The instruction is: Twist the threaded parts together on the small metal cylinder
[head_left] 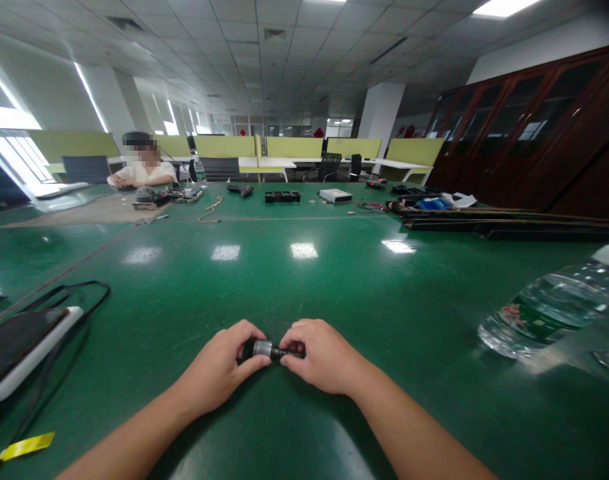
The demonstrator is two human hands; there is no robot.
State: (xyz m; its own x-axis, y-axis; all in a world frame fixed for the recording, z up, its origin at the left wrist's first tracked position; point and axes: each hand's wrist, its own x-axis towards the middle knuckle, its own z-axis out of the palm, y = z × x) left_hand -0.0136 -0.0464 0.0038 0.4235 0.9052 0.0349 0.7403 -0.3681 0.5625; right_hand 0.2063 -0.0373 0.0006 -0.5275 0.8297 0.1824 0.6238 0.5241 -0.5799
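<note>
Between my hands, close to the table surface, is a small metal part with a grey cylinder (pixel 263 348) on its left and a thin dark threaded shaft (pixel 282 353) on its right. My left hand (pixel 227 363) is closed, thumb and fingers pinching the cylinder end. The shaft end is pinched in my right hand (pixel 320 355), whose fingers hide its tip. Cylinder and shaft lie in one line, level and touching. Both forearms come in from the bottom edge.
A phone-like device (pixel 27 347) with a black strap lies at left. Water bottles (pixel 549 307) stand at right on the green table (pixel 264 280). Farther back are a power drill (pixel 240 191), a black tray (pixel 283 197), dark rails (pixel 449 220) and a seated person (pixel 143 167).
</note>
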